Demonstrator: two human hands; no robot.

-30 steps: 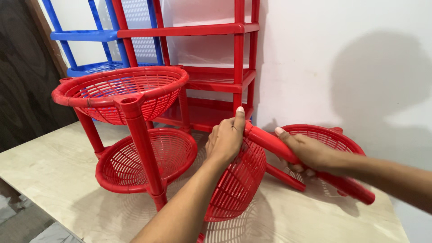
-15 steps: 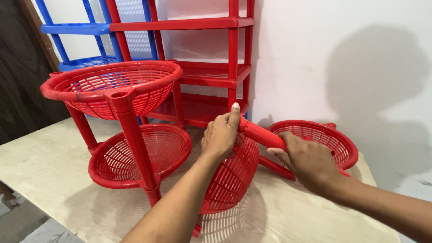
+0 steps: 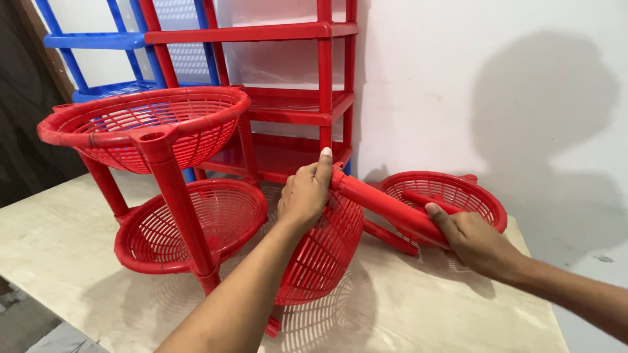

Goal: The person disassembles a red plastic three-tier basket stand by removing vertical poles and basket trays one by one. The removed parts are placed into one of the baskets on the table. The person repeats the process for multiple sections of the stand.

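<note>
At the centre of the frame our left hand [image 3: 306, 194] grips the tilted red basket [image 3: 320, 252] while our right hand [image 3: 472, 243] clasps the red pole [image 3: 386, 206] entering its rim socket, which could jam or slip if misaligned.

Behind your work you have a red shelf rack [image 3: 294, 104] against the white wall [image 3: 490, 85]. A blue rack [image 3: 98, 42] stands beside it, left.
</note>
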